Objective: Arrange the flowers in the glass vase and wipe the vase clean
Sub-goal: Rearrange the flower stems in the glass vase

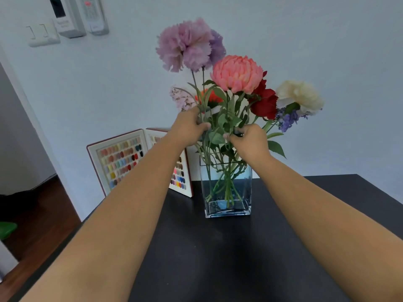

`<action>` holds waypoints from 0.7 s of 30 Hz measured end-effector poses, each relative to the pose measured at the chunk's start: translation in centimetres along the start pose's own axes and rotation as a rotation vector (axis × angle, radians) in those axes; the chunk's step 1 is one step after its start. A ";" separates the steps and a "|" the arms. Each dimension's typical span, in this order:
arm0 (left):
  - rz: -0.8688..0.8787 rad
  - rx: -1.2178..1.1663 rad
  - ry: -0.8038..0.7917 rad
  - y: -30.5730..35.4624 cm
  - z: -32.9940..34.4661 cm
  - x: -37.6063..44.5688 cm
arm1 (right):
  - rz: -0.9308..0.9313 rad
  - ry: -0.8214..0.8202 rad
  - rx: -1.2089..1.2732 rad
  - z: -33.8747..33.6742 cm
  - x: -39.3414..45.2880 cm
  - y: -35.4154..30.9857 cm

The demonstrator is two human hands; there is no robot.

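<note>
- A black table [218, 258] is filling the lower part of the view, its far edge sitting close to a pale wall [327, 62].
- An open colour-sample book [122, 160] is standing upright at the table's back left, leaning toward the wall, just beside the vase.
- Wall switches [42, 34] and two mounted control units [76, 15] are showing at the upper left; dark wood flooring [39, 214] is lying to the left of the table.
- A rectangular glass vase [226, 190] is standing upright on the table near its far edge, with water and green stems inside.
- The flowers [237, 74] are rising out of the vase: lilac blooms highest, a coral one in the middle, red and cream ones leaning right.
- Both bare forearms are reaching forward from the bottom corners, converging above the vase mouth.
- The left hand [188, 127] is curling its fingers around stems on the bunch's left side.
- The right hand [248, 139] is pinching stems and leaves with narrowed fingertips, just above the vase rim.
</note>
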State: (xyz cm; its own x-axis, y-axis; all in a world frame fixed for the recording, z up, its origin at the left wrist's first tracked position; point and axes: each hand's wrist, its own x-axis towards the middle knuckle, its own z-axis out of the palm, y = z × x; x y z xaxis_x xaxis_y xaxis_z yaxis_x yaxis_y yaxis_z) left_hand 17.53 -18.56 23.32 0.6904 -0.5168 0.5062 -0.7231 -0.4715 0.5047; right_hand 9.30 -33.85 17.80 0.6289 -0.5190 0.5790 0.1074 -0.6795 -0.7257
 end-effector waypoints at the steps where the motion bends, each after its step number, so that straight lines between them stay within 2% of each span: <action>1: -0.008 0.013 -0.025 0.0 0.0 0.2 | -0.003 0.002 -0.001 0.1 0.0 -0.2; 6: -0.083 -0.148 -0.153 -1.4 1.7 -0.7 | 0.017 -0.039 -0.017 1.2 0.1 -1.0; 10: -0.143 -0.305 -0.109 -3.2 3.3 -2.3 | 0.033 -0.050 -0.039 1.6 0.0 -0.7; 13: -0.083 -0.279 -0.003 -3.3 4.1 -3.5 | 0.026 -0.044 -0.037 1.7 -0.2 -0.7; 17: 0.041 -0.184 -0.003 -2.3 5.6 -5.0 | 0.028 -0.084 -0.048 2.1 -0.3 -1.2; 21: 0.037 -0.019 0.047 -1.8 6.8 -5.2 | 0.006 -0.144 -0.085 1.9 -0.3 -1.7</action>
State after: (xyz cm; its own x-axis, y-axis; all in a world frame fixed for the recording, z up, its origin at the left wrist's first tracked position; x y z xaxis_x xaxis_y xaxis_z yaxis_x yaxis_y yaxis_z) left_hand 15.08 -19.93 15.07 0.6637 -0.4993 0.5570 -0.7480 -0.4390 0.4978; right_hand 10.40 -31.54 18.09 0.7337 -0.4476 0.5112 0.0416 -0.7213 -0.6914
